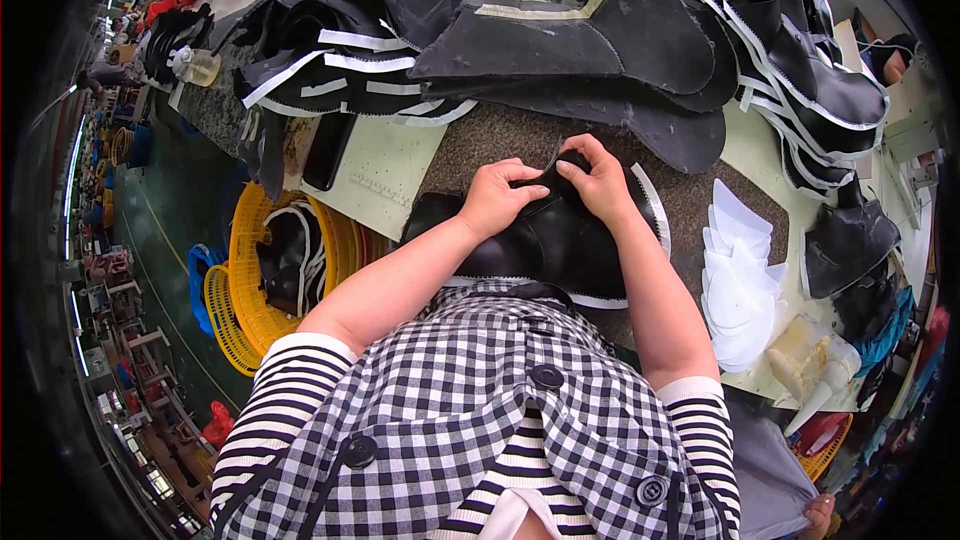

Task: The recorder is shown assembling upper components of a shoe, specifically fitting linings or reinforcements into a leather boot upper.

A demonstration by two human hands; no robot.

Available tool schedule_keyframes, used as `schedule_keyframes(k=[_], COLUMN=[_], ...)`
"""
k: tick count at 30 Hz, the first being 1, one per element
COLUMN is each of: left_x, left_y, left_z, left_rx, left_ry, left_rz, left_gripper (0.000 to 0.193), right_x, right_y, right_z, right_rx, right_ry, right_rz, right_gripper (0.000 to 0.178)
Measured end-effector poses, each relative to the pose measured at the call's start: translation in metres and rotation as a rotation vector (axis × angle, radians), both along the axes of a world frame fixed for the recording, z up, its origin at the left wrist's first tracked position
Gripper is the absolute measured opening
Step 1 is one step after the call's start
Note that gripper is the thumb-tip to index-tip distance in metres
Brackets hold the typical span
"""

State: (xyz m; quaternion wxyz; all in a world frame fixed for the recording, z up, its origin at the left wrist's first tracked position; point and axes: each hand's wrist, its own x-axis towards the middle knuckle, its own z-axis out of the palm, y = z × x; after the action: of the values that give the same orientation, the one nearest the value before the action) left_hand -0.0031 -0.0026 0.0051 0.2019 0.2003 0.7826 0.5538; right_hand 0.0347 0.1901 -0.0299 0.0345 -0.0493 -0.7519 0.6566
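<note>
A glossy black shoe upper with a white-edged border lies across the near side of the table, against my checked garment. My left hand pinches its far edge near the middle, thumb and forefinger together. Just to the right, my right hand grips the same raised edge between thumb and fingers. The fingertips of both hands almost meet at a fold of the black material. A brown-grey textured mat is under the work. To the right lies a fanned pile of white translucent pieces.
Dark flat pieces lie beyond my hands, with black uppers at far left and more uppers at right. A phone is on the table. Yellow baskets stand left; a nozzle bottle and another person's hand are right.
</note>
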Motion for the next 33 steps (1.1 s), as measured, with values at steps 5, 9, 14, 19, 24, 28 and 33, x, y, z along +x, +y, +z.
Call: schedule_keyframes(k=[5, 9, 14, 19, 24, 28, 33], left_x=[-0.001, -0.009, -0.030, -0.042, -0.041, -0.038, -0.029], left_y=[0.003, 0.005, 0.021, 0.037, 0.043, 0.036, 0.022], left_z=[0.021, 0.030, 0.018, 0.019, 0.011, 0.001, 0.014], left_rx=[-0.186, -0.146, -0.081, -0.208, -0.300, -0.290, -0.342], left_ry=[-0.056, -0.232, -0.449, -0.472, -0.271, -0.175, -0.212], left_rz=[0.030, 0.016, 0.096, -0.019, 0.083, 0.170, -0.136], left_gripper=[0.027, 0.026, 0.033, 0.029, 0.024, 0.030, 0.032], right_x=[-0.001, 0.000, 0.005, 0.008, 0.005, 0.005, 0.002], right_y=[0.002, 0.001, 0.001, 0.002, 0.008, 0.009, 0.003], right_z=[-0.002, -0.003, 0.007, 0.015, 0.013, 0.010, 0.009], right_rx=[0.052, 0.050, 0.046, 0.026, 0.033, 0.016, 0.029], right_ry=[-0.017, -0.011, 0.023, 0.002, 0.057, 0.050, -0.024], right_rz=[-0.017, -0.013, -0.029, -0.052, -0.012, 0.018, -0.055], right_gripper=[0.023, 0.022, 0.022, 0.024, 0.016, 0.013, 0.021])
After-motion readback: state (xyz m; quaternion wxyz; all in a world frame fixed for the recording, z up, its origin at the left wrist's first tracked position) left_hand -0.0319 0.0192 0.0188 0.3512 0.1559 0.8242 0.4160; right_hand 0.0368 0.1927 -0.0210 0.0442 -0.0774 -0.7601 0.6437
